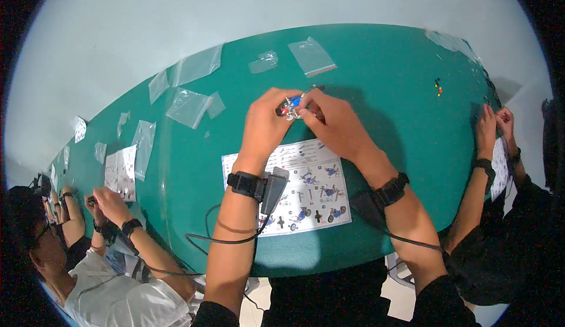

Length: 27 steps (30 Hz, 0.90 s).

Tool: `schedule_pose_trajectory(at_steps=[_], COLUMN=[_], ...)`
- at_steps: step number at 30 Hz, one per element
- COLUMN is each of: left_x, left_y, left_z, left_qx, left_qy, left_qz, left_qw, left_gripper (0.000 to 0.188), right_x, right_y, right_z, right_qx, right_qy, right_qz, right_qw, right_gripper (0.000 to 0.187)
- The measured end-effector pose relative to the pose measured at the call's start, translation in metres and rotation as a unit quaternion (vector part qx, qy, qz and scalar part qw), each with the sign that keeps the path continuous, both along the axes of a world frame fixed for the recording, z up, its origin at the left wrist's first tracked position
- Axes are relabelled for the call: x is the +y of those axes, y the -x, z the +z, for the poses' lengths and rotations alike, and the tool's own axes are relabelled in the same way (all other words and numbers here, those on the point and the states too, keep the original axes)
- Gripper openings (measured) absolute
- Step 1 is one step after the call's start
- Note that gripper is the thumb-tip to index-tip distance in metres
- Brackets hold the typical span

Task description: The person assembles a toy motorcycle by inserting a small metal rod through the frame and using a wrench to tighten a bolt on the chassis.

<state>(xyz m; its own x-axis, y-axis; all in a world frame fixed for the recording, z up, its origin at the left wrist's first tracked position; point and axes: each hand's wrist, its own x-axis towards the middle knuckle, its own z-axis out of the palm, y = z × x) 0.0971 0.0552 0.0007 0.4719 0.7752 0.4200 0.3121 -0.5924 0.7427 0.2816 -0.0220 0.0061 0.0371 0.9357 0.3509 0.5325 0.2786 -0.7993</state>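
Observation:
Both of my hands come together above the far half of the green table, fingers closed around a small toy model (293,102) with blue, red and silvery-white parts. My left hand (266,123) grips it from the left side. From the right, my right hand (338,122) pinches it between thumb and fingers. Much of the model is covered by my fingers, so its full shape does not show. Below my hands lies a printed instruction sheet (309,193) with small pictures of a blue motorbike-like model, partly covered by my left wrist.
Clear plastic bags (312,56) lie along the table's (376,56) far side and to the left. Tiny yellow, red and black pieces (438,87) are at the right. People (126,292) work at both sides. A black cable (226,242) hangs from my left wrist.

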Motion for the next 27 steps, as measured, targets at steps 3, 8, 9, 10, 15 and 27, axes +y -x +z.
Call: schedule_pose_trajectory(at_steps=[3,8,9,10,15,27], left_x=[0.002,0.0,0.001,0.002,0.006,-0.008], left_y=[0.002,0.001,0.001,0.001,0.002,-0.009], left_z=[-0.002,-0.002,-0.002,-0.004,-0.012,-0.002], left_qx=[0.01,0.022,0.024,0.025,0.005,0.003], left_qy=[-0.012,0.004,0.017,0.017,-0.034,0.043], left_qz=[0.003,0.022,0.026,0.026,0.026,0.042], left_qw=[1.0,1.0,0.999,0.999,0.999,0.998], left_gripper=[0.035,0.036,0.037,0.037,0.038,0.03], right_x=[-0.004,-0.002,-0.002,-0.003,-0.003,-0.003], right_y=[0.002,0.002,0.002,0.003,0.007,0.003], right_z=[0.008,0.006,0.005,0.005,0.009,0.006], right_qx=[-0.035,-0.016,-0.016,-0.01,-0.012,-0.015], right_qy=[0.019,0.059,0.059,0.049,0.057,-0.055], right_qz=[0.031,0.028,0.028,0.023,0.026,0.004], right_qw=[0.999,0.998,0.998,0.998,0.998,0.998], right_gripper=[0.021,0.025,0.025,0.025,0.027,0.023])
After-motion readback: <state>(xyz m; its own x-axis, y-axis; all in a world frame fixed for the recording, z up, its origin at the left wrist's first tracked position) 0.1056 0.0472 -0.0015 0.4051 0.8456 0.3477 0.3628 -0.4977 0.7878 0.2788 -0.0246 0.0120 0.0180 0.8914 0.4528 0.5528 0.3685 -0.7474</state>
